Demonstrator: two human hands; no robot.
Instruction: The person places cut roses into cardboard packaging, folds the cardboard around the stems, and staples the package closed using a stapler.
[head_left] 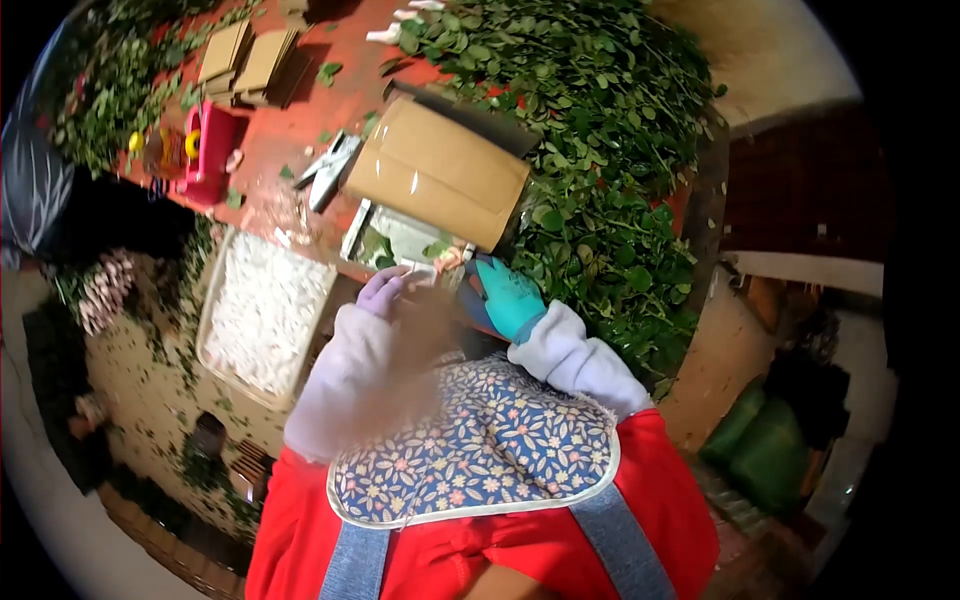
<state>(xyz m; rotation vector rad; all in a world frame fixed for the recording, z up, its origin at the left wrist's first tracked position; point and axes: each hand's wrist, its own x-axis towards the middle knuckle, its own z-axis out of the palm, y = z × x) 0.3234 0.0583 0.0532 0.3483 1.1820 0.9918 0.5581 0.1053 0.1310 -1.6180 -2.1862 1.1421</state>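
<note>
My left hand (382, 291), in a thin lilac glove, is closed on a small white piece (422, 272) at its fingertips. Close on its right, my right hand (507, 298) wears a teal and dark work glove with the fingers curled. A peach-coloured rose (451, 261) shows at that hand's thumb side; its stem is hidden by the glove. Both hands are near the red table's front edge, before a shallow tray (405, 235) with leaves in it. A brown blur covers part of the left forearm.
A cardboard box (440, 165) stands behind the tray, with a grey stapler-like tool (330, 172) to its left. Leafy stems (600, 130) heap up on the right. A bin of white pieces (262, 310), a pink holder (208, 150) and folded cardboard (250, 60) are at left.
</note>
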